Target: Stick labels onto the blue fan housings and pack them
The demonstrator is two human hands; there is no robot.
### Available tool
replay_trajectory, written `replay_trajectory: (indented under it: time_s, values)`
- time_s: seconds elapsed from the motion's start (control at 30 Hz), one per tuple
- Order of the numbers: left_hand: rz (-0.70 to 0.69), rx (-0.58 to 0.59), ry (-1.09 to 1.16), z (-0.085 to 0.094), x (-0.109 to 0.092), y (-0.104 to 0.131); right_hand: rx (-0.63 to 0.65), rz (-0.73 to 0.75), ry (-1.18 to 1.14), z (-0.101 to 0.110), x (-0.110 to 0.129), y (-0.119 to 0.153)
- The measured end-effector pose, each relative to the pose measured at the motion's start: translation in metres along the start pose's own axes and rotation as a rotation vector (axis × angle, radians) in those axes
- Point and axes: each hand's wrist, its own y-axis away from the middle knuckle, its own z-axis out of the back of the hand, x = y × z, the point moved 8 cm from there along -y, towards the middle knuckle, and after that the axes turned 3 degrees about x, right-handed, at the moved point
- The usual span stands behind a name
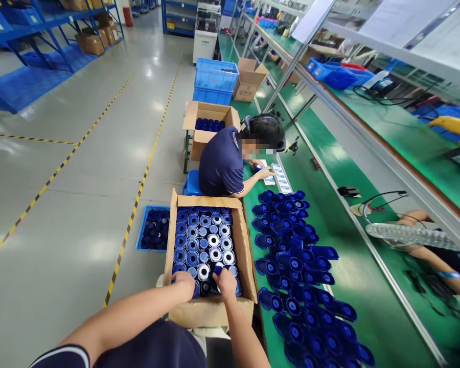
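An open cardboard box (pixel 249 276) in front of me is packed with rows of upright blue cylindrical parts (pixel 192 231), many showing a ring-shaped end with a dark hole. My left hand (pixel 184 284) reaches into its near left corner, fingers curled down against a blue part; the fingertips are hidden. Near the right side of the same box, my right hand (pixel 226 282) is closed on a blue cylindrical part (pixel 219 268), the thumb along its upper end. A dark gap lies between my two hands among the parts.
Many similar blue parts (pixel 291 263) lie on the green workbench (pixel 352 245) at right. A seated co-worker (pixel 220 158) handles something small beyond the box. A blue tray (pixel 138 239) of dark pieces stands on the floor at left. Another carton (pixel 203 135) sits farther back.
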Motion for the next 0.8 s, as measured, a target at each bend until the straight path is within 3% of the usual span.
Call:
replay_trajectory:
  time_s: [0.1,0.2,0.37,0.57,0.8]
  values:
    - [0.024,-0.040,-0.047,-0.043,-0.015,-0.029,-0.039,-0.037,0.001,0.007,-0.010,-0.018]
    - [-0.010,-0.059,-0.065,-0.058,-0.014,-0.040,-0.063,-0.010,-0.002,0.004,-0.003,-0.034]
    - [-0.134,-0.017,-0.076,-0.046,0.002,-0.042,-0.106,0.016,-0.030,-0.003,0.011,-0.050]
    - [-0.245,0.043,-0.167,-0.028,0.006,-0.045,-0.163,-0.019,-0.087,-0.004,0.005,-0.042]
    - [-0.366,0.073,-0.250,-0.032,0.012,-0.046,-0.095,0.049,-0.107,-0.004,0.009,-0.049]
